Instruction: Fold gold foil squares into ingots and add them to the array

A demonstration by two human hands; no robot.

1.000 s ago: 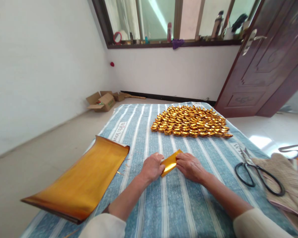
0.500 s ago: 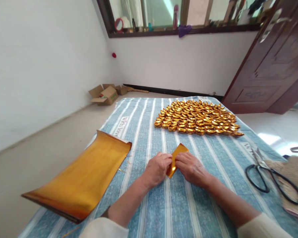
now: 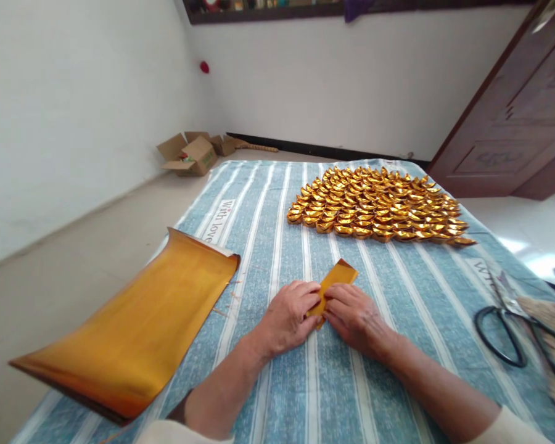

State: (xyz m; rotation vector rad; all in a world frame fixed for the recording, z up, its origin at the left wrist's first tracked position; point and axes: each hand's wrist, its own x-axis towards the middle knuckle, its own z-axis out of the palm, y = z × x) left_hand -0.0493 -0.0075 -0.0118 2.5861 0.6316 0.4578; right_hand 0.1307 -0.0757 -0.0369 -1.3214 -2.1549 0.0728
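The left hand [image 3: 287, 317] and right hand [image 3: 355, 316] are both pinching a small gold paper strip [image 3: 333, 282], pressed low on the striped bed sheet [image 3: 388, 290] right in front of the person. To crease it well, they'd probably want both edges lined up first, then a fingertip run firmly along the fold so it matches the finished gold pieces [image 3: 379, 203] farther back.

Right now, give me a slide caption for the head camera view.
Both hands, left hand and right hand, pinch a folded gold paper on a striped cloth, beyond them rows of gold paper ingots.
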